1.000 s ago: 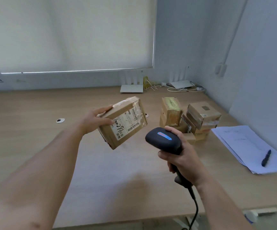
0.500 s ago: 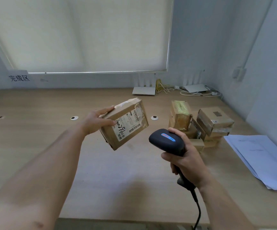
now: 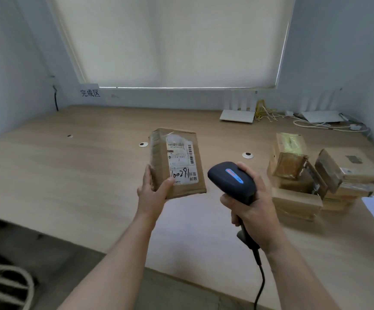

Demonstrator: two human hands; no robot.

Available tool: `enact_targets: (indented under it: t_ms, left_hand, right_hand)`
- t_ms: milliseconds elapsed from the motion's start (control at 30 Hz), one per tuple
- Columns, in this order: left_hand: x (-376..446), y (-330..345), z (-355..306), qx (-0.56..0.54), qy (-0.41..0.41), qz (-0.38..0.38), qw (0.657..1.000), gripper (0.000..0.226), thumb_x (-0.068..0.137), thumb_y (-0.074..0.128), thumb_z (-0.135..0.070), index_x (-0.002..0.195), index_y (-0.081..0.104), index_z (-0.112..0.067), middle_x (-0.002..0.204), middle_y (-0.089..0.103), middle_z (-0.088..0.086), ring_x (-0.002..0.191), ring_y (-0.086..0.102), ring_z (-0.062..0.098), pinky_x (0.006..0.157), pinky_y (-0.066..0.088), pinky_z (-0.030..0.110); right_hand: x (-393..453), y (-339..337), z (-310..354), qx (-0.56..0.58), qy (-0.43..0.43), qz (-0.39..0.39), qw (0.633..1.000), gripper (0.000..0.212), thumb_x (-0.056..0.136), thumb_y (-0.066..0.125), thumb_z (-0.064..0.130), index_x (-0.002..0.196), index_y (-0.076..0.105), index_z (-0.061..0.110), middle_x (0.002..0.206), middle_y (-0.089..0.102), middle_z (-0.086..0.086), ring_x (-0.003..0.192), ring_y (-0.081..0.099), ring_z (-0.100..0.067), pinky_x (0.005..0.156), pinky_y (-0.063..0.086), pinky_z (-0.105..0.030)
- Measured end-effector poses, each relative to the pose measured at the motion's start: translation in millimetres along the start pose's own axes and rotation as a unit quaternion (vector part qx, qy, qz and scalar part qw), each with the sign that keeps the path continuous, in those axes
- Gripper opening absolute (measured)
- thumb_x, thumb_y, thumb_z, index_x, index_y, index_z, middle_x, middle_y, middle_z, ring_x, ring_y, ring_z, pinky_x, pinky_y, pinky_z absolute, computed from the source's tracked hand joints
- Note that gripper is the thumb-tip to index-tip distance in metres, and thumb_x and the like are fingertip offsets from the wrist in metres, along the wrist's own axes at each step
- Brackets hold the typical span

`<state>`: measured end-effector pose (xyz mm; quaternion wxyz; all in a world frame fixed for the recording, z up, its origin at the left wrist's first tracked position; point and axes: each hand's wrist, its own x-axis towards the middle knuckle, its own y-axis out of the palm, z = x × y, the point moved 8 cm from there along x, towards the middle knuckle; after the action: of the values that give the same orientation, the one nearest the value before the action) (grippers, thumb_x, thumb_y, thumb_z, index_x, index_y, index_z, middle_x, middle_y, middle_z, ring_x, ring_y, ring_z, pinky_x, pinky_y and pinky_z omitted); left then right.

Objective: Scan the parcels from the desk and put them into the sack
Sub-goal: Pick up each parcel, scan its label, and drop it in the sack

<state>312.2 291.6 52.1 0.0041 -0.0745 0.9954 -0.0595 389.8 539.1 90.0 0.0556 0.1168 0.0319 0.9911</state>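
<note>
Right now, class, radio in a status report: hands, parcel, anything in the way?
Left hand grips parcel, label up. Right hand grips scanner beside it. Nothing between them.

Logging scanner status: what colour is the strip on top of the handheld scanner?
Blue, with a red patch at its left end, on the black scanner; the head view shows it.

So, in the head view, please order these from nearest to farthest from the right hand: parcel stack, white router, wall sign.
From the right hand:
1. Parcel stack, just to its right on the desk.
2. White router, at the desk's far edge.
3. Wall sign, far left on the wall.
</note>
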Motion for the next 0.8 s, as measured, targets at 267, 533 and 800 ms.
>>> enact_targets:
  t_ms: [267, 533, 800]
  left_hand:
    - [-42, -98, 19, -0.033, 0.026, -0.135, 0.99, 0.085, 0.072, 0.063, -0.054, 0.147, 0.026, -0.037, 0.136, 0.048, 0.004, 0.118, 0.055, 0.022, 0.099, 0.048, 0.049]
    - [-64, -256, 26, -0.023, 0.056, -0.245, 0.968, 0.095, 0.066, 0.06, -0.063, 0.148, 0.027, -0.027, 0.133, 0.054, 0.0, 0.115, 0.056, 0.013, 0.096, 0.045, 0.022]
    - [-90, -430, 41, -0.009, 0.068, -0.323, 0.944, 0.105, 0.062, 0.059, -0.07, 0.151, 0.019, -0.031, 0.138, 0.046, -0.001, 0.123, 0.05, 0.014, 0.102, 0.04, 0.029]
  right_hand:
    - [5, 109, -11, 0.022, 0.019, 0.097, 0.995, 0.074, 0.08, 0.075, -0.001, 0.12, 0.054, 0.058, 0.101, 0.067, 0.008, 0.053, 0.051, -0.02, 0.048, 0.047, -0.028]
    - [-7, 262, -5, 0.013, 0.02, 0.183, 0.983, 0.07, 0.067, 0.075, 0.021, 0.122, 0.052, 0.058, 0.095, 0.069, 0.008, 0.049, 0.052, -0.023, 0.049, 0.048, -0.033]
    - [-34, 449, 4, 0.028, -0.004, 0.275, 0.961, 0.07, 0.065, 0.076, 0.021, 0.119, 0.054, 0.059, 0.099, 0.069, 0.01, 0.05, 0.052, -0.021, 0.047, 0.048, -0.031]
